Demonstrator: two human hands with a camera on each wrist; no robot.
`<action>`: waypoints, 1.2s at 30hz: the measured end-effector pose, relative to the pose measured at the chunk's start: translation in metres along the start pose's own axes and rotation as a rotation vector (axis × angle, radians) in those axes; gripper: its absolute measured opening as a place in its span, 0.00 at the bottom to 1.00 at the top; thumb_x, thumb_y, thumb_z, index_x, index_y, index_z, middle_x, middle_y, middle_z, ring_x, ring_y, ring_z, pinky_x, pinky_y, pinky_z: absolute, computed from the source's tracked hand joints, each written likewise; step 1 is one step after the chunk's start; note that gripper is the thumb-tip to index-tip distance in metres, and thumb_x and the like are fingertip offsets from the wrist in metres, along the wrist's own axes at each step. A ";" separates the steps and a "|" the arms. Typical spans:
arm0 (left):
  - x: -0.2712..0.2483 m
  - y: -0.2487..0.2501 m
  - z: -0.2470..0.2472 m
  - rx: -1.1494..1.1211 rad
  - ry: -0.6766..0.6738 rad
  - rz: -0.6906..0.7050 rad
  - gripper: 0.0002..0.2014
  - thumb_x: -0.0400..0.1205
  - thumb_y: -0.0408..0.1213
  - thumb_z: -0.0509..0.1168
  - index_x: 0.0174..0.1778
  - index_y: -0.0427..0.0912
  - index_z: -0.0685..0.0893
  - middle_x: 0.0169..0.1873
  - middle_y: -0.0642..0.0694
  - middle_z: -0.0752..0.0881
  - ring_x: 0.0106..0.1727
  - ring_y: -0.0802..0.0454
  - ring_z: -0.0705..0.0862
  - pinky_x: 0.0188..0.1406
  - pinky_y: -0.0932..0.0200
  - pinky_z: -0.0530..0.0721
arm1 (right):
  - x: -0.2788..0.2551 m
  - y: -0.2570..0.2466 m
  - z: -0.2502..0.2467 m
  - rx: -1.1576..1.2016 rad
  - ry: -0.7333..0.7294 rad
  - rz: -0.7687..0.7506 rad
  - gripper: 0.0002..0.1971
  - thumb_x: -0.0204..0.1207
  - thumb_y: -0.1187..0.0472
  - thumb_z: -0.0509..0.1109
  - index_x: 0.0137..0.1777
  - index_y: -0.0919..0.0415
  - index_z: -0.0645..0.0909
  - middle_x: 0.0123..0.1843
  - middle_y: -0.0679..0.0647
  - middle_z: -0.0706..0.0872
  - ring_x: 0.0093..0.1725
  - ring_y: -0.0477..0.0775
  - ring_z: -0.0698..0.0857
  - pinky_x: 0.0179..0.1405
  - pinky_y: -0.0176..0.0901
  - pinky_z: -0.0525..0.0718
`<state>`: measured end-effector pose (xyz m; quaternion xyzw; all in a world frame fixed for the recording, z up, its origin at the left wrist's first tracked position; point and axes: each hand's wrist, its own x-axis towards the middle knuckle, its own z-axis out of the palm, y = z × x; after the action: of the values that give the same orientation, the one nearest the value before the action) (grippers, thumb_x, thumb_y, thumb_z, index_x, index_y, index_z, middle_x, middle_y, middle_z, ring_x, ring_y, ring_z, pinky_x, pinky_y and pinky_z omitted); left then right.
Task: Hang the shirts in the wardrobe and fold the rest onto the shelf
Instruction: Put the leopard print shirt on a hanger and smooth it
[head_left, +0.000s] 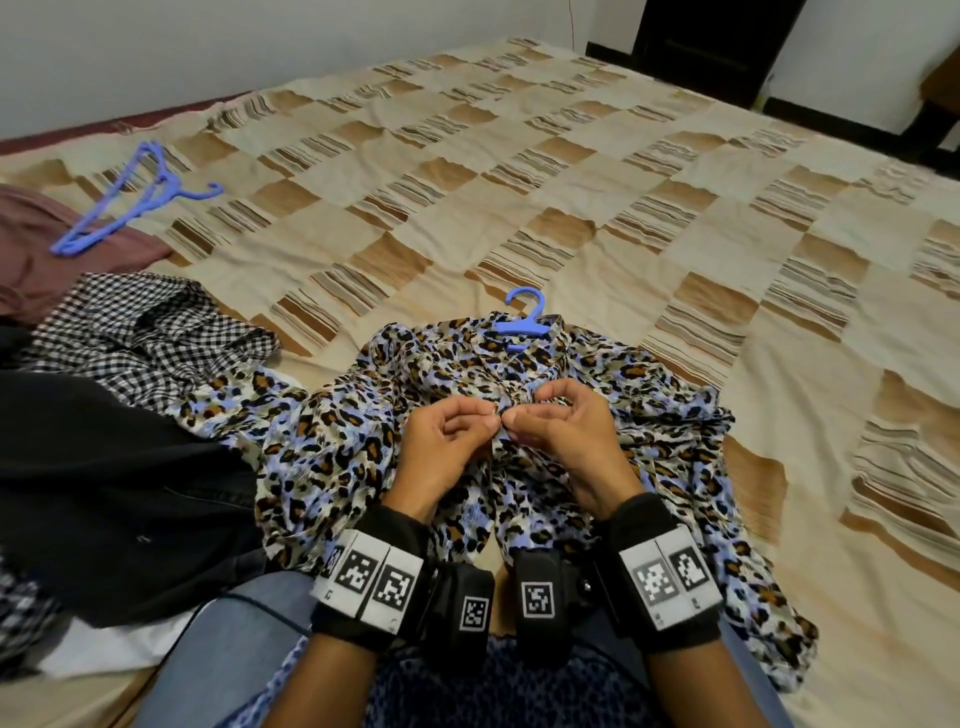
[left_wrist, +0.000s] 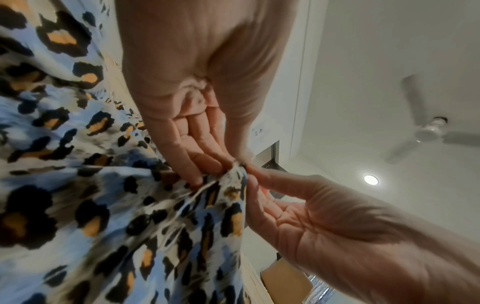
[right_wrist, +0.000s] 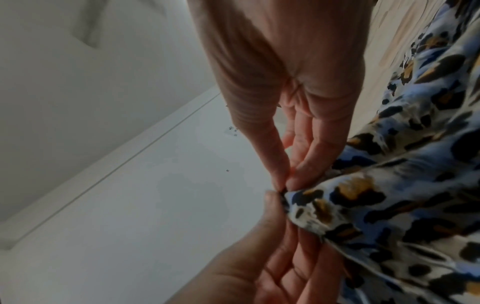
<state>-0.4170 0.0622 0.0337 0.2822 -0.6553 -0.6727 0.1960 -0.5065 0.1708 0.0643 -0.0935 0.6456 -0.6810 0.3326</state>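
Observation:
A leopard-print shirt (head_left: 332, 447) in blue, black and tan lies spread on the bed in front of me. A blue hanger (head_left: 524, 317) sits in its collar, with the hook pointing away from me. My left hand (head_left: 488, 418) and right hand (head_left: 519, 415) meet at the middle of the shirt's front. Each pinches the front edge between thumb and fingertips. In the left wrist view my left hand (left_wrist: 228, 164) nips a fold of the shirt (left_wrist: 103, 205). In the right wrist view my right hand (right_wrist: 284, 187) pinches the shirt (right_wrist: 389, 195) at its edge.
A black-and-white checked shirt (head_left: 145, 332) and a black garment (head_left: 104, 467) lie at my left. Further left, spare blue hangers (head_left: 130, 208) rest partly on a maroon garment (head_left: 31, 249). The patchwork bed cover (head_left: 519, 156) stretches ahead and right. Dark furniture (head_left: 717, 41) stands beyond the bed.

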 end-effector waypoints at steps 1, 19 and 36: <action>0.001 0.000 0.000 0.004 -0.003 -0.004 0.09 0.77 0.25 0.68 0.41 0.44 0.85 0.31 0.48 0.84 0.32 0.62 0.82 0.39 0.73 0.82 | 0.000 0.000 0.000 0.003 0.005 0.001 0.15 0.68 0.78 0.74 0.47 0.63 0.74 0.38 0.61 0.88 0.36 0.52 0.89 0.42 0.40 0.89; -0.001 -0.005 -0.001 0.124 0.102 -0.111 0.11 0.81 0.28 0.63 0.56 0.45 0.79 0.42 0.45 0.87 0.37 0.52 0.86 0.34 0.60 0.87 | 0.006 0.006 0.005 -0.138 0.217 -0.122 0.15 0.73 0.77 0.68 0.47 0.54 0.75 0.48 0.57 0.88 0.49 0.52 0.87 0.53 0.44 0.86; 0.000 -0.031 0.000 0.796 -0.197 -0.394 0.10 0.82 0.27 0.61 0.46 0.47 0.82 0.56 0.51 0.81 0.57 0.49 0.80 0.62 0.51 0.80 | 0.010 0.021 0.015 -1.167 -0.232 0.174 0.09 0.78 0.69 0.66 0.55 0.70 0.85 0.56 0.63 0.87 0.55 0.59 0.87 0.60 0.52 0.85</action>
<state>-0.4140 0.0639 0.0025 0.3895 -0.8123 -0.4163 -0.1227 -0.4988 0.1543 0.0439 -0.2811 0.8776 -0.1698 0.3492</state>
